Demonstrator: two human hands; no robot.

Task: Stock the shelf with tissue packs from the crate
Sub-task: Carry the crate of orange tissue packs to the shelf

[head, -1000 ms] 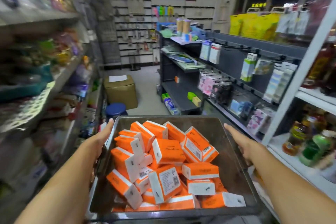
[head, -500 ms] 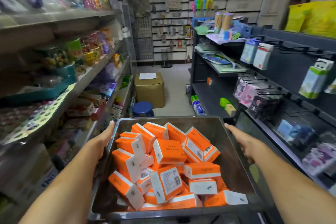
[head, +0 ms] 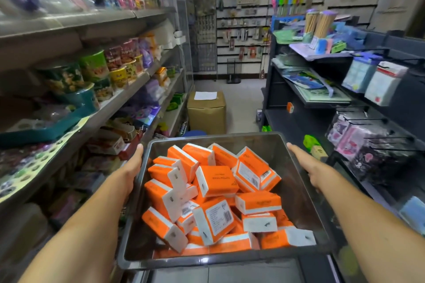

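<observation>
Carrying is the step in hand: the crate [head: 207,259] rides at waist height in the aisle, tilted a little toward the camera. Nothing seems stocked yet, since the tissue packs [head: 216,181] lie in it in a loose heap, orange and white, some flat and some on edge.

The left hand [head: 131,167] grips the crate's left wall and the right hand [head: 315,169] grips its right wall, both near the far corners. Each thumb lies straight along the rim. The other fingers go down outside the walls and are hidden, so how far they curl there cannot be told. Neither hand touches a pack.

The grey shelves [head: 128,89] on the left hold cup noodles and snack bags. The dark rack [head: 299,122] on the right carries stationery and hanging packets. A cardboard box [head: 207,112] stands on the floor ahead, in the aisle. Which shelf is meant for the tissue does not show, and no open gap among the goods is plain from here.

The next move probably calls for resting the crate on something steady, the box ahead perhaps, so that one hand comes free to lift out packs. With both hands taken up, nothing can be stocked.
</observation>
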